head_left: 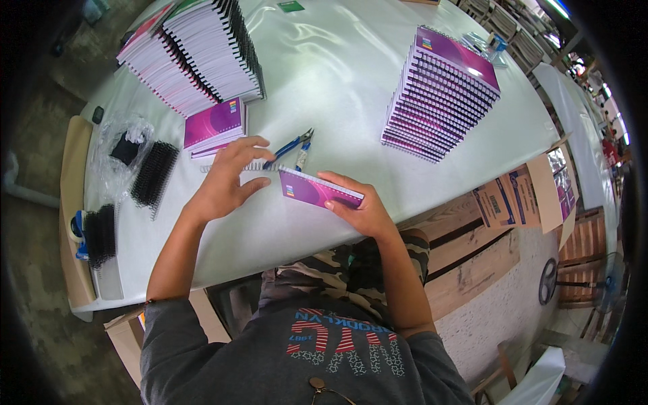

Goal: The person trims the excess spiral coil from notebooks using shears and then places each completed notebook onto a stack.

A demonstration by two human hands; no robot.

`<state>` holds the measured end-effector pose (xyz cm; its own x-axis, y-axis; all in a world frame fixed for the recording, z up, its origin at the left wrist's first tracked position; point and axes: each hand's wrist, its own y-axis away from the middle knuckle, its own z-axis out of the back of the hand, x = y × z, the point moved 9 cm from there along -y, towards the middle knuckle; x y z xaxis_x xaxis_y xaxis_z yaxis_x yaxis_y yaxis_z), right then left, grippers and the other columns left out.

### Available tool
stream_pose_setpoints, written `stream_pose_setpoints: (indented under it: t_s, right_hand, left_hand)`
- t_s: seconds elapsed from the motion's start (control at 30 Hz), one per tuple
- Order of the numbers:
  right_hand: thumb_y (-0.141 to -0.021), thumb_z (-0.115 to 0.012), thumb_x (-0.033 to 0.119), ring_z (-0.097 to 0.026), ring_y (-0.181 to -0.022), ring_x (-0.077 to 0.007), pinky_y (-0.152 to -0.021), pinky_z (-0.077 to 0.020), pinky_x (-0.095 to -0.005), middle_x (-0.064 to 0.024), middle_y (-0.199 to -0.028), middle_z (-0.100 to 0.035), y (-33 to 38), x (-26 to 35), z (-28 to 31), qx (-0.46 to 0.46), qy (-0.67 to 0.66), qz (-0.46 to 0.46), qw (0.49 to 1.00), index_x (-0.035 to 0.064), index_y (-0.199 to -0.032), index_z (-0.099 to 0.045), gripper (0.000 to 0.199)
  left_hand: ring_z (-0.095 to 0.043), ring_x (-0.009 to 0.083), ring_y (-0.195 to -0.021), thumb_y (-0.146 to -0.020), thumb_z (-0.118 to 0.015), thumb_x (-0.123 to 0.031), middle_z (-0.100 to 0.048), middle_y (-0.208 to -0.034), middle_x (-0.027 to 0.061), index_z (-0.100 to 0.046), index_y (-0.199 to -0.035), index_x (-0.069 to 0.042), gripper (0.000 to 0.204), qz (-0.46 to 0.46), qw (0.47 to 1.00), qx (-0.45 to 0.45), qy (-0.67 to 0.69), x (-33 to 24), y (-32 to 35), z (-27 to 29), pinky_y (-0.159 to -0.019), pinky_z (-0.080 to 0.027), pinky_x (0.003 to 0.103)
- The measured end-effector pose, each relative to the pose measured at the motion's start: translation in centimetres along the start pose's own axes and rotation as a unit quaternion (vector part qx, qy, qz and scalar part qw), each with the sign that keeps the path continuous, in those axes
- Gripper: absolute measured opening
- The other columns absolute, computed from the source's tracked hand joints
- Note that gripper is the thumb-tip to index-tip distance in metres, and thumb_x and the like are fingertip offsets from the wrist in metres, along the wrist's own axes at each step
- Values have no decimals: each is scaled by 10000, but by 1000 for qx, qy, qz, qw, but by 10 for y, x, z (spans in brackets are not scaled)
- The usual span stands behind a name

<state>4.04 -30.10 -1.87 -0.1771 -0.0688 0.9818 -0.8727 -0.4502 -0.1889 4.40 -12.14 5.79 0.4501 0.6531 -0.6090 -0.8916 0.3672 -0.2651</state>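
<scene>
My right hand (361, 206) grips a small purple notebook (314, 189) by its right end, thumb on the cover and fingers behind. A thin spiral binding coil (255, 166) stretches left from the notebook's upper left corner. How far it runs through the page holes cannot be made out. My left hand (228, 179) is beside the coil, its thumb and fingers spread apart, hiding part of it. Just beyond lie blue-handled cutting pliers (291, 146) and a second blue and white tool (304, 156). A short pile of purple notebooks (214, 125) sits past my left hand.
Tall stacks of bound notebooks stand at the back left (196, 61) and back right (442, 94) of the white-covered table (337, 88). Black coils (155, 177), a plastic bag (121, 145) and a tape dispenser (79, 233) lie left. An open cardboard box (520, 196) is off the right edge.
</scene>
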Motion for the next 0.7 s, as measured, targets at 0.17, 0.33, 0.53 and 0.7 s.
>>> stream_pose_setpoints:
  t_s: [0.17, 0.33, 0.53, 0.7]
  right_hand:
    - [-850, -588, 34, -575, -931, -121, -865, -442, -257, -89, -1051, -655, -3, -13, -8, 51, 10, -38, 998, 0, -1152, -599, 305]
    - [-864, -575, 57, -574, -929, -110, -873, -440, -255, -74, -1058, -658, 5, -23, 8, 48, 16, -88, 995, 25, -1169, -595, 306]
    - [-817, -545, 29, -621, -1008, -244, -889, -444, -303, -152, -1127, -621, -3, -3, -4, 82, 19, 69, 994, 70, -1198, -570, 384]
    - [-821, -554, 45, -628, -972, -279, -859, -453, -311, -157, -1111, -626, 6, 5, 2, 58, 44, 87, 993, 65, -1190, -575, 370]
  left_hand:
    - [-532, 275, -973, -761, -691, -124, -550, -1117, 94, -592, -976, -76, 242, -24, 982, 150, -114, -11, 1, -13, -869, -378, 375]
    - [-541, 289, -952, -762, -672, -143, -609, -979, 94, -610, -1037, -80, 289, -103, 969, 59, -215, -43, -21, -22, -890, -372, 405]
    - [-561, 284, -836, -669, -718, -112, -587, -850, 88, -601, -898, -74, 260, -59, 944, 121, -302, -46, -16, -21, -758, -397, 385]
    - [-532, 318, -903, -623, -744, -64, -583, -938, 99, -554, -962, -59, 389, -112, 936, 218, -252, -45, -7, -40, -798, -379, 403]
